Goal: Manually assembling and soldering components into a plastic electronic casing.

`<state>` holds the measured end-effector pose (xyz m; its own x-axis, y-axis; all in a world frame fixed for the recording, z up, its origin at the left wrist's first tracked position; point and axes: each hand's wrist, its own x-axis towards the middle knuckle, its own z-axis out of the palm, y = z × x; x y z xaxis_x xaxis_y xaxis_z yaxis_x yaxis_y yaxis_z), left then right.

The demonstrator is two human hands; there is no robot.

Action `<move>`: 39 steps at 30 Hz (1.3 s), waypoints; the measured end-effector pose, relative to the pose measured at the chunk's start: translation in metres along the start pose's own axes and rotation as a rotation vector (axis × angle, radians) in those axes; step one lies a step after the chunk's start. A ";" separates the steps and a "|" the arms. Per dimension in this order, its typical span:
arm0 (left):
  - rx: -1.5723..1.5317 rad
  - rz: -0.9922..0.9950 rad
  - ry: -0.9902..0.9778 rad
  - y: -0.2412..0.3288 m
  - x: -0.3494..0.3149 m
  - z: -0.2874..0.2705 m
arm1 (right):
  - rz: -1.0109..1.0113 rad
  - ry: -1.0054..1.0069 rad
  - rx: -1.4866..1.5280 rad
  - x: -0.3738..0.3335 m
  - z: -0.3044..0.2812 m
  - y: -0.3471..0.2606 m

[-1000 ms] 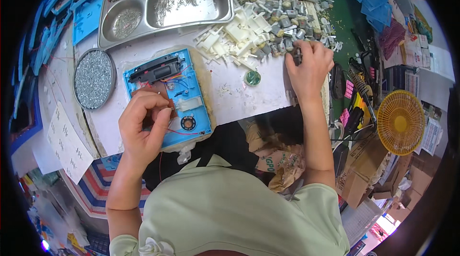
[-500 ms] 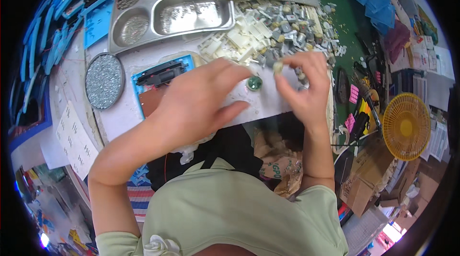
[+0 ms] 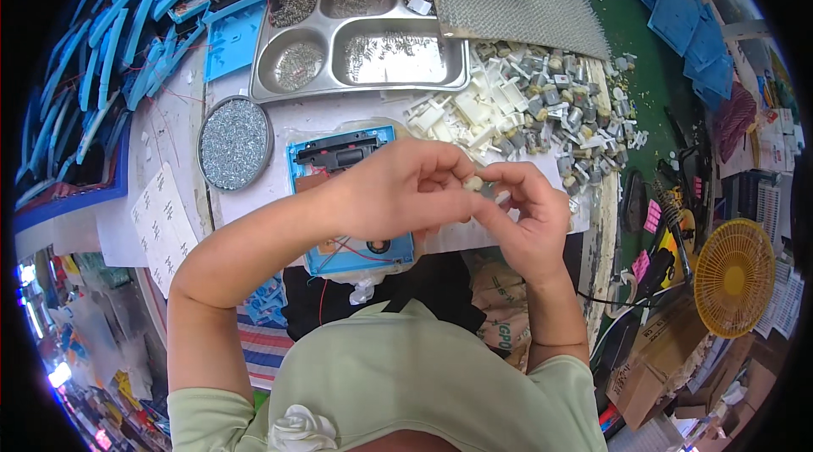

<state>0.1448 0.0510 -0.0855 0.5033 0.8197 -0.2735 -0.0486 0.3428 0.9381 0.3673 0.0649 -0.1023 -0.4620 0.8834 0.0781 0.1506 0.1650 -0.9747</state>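
My left hand and my right hand meet over the front of the work table. Between their fingertips is a small cream-tipped part, mostly covered by the fingers; its tip resembles those on the small grey motors heaped behind my right hand. Both hands are closed in a pinch around it. Under my left forearm lies an open blue plastic housing, with a black part at its far end and thin red wires near its front. White plastic pieces are piled beyond my fingers.
A steel compartment tray holds screws at the back. Left of the housing stands a round dish of small metal bits. A textured sheet lies behind the motors. Blue housings are stacked far left; a yellow fan is at right.
My hands were apart, with the right pinching the small cream part; now they have come together around it. The view has shifted, and the green round container is out of sight.
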 end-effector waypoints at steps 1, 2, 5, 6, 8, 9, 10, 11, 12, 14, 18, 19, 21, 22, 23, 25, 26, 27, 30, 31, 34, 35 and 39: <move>-0.051 -0.084 -0.028 0.008 0.001 -0.004 | -0.002 -0.013 0.011 0.000 0.001 -0.002; -0.053 -0.094 -0.025 0.012 0.004 -0.008 | -0.002 -0.025 0.021 0.001 0.001 -0.003; -0.029 -0.102 -0.007 0.019 0.010 -0.015 | -0.011 0.037 0.101 0.007 -0.007 0.000; -0.005 -0.092 -0.015 0.020 0.016 -0.014 | -0.043 0.065 0.068 0.008 -0.010 0.001; 0.111 -0.078 -0.064 0.027 0.029 -0.016 | -0.014 0.062 0.066 0.008 -0.020 0.005; 0.203 -0.076 -0.107 0.033 0.039 -0.021 | 0.001 0.062 0.067 0.008 -0.024 0.009; 0.295 -0.073 -0.149 0.037 0.049 -0.026 | 0.084 0.067 0.156 0.007 -0.028 0.010; 0.356 -0.053 -0.049 0.039 0.063 -0.032 | 0.166 0.072 0.246 0.007 -0.031 0.012; 0.419 -0.033 0.056 0.039 0.079 -0.041 | 0.245 0.075 0.338 0.007 -0.033 0.015; 0.701 0.139 0.338 0.022 0.116 -0.068 | 0.303 0.054 0.625 0.007 -0.035 0.030; 1.339 0.354 0.599 0.010 0.151 -0.082 | 0.338 0.057 1.057 -0.013 -0.033 0.055; 1.371 0.358 0.621 0.008 0.153 -0.080 | 0.329 0.040 1.140 -0.018 -0.032 0.056; 1.437 0.365 0.666 0.005 0.155 -0.076 | 0.316 0.065 1.153 -0.025 -0.032 0.049; 1.442 0.346 0.675 0.005 0.155 -0.075 | 0.312 0.054 1.140 -0.027 -0.033 0.044; 1.445 0.327 0.683 0.005 0.157 -0.076 | 0.308 0.044 1.128 -0.029 -0.034 0.042; 1.455 0.326 0.687 0.002 0.161 -0.074 | 0.322 0.053 0.982 -0.038 -0.045 0.045; 1.469 0.342 0.689 0.003 0.164 -0.076 | 0.330 0.057 0.909 -0.040 -0.050 0.047; 1.480 0.354 0.684 0.000 0.165 -0.075 | 0.309 0.085 0.760 -0.042 -0.055 0.047; 1.589 0.509 0.641 0.000 0.156 -0.072 | 0.213 0.141 0.328 -0.034 -0.058 0.033; 1.603 0.600 0.624 0.010 0.151 -0.067 | 0.219 0.117 0.214 -0.033 -0.060 0.033; 1.437 0.791 0.585 0.023 0.109 -0.049 | 0.235 0.013 -0.065 -0.023 -0.062 0.031; 1.308 0.753 0.551 0.028 0.087 -0.034 | 0.236 -0.026 -0.149 -0.021 -0.061 0.033; 0.931 0.614 0.481 0.022 -0.001 0.002 | 0.220 -0.158 -0.419 -0.004 -0.053 0.037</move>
<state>0.1444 0.0566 -0.0643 0.2327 0.8843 0.4047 0.5715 -0.4611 0.6788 0.4206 0.0904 -0.1273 -0.5016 0.8453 -0.1837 0.5822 0.1728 -0.7945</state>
